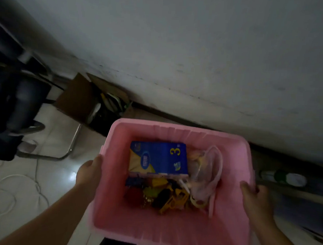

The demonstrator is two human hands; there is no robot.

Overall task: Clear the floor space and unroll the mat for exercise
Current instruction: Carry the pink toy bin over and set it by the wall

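Pink plastic bin [232,217] hangs above the tiled floor [58,180] near the wall [180,47], carried by both hands. Left hand [88,172] grips the left rim, thumb hooked over the edge; right hand [254,194] grips the right rim likewise. Inside lie a blue box [158,157] marked "3", a clear plastic bag [206,174] beside it, and a heap of small toys [161,196]. Left of the bin stand a chair [16,102] and an open cardboard box [94,101]; white cable [10,194] loops on the floor.
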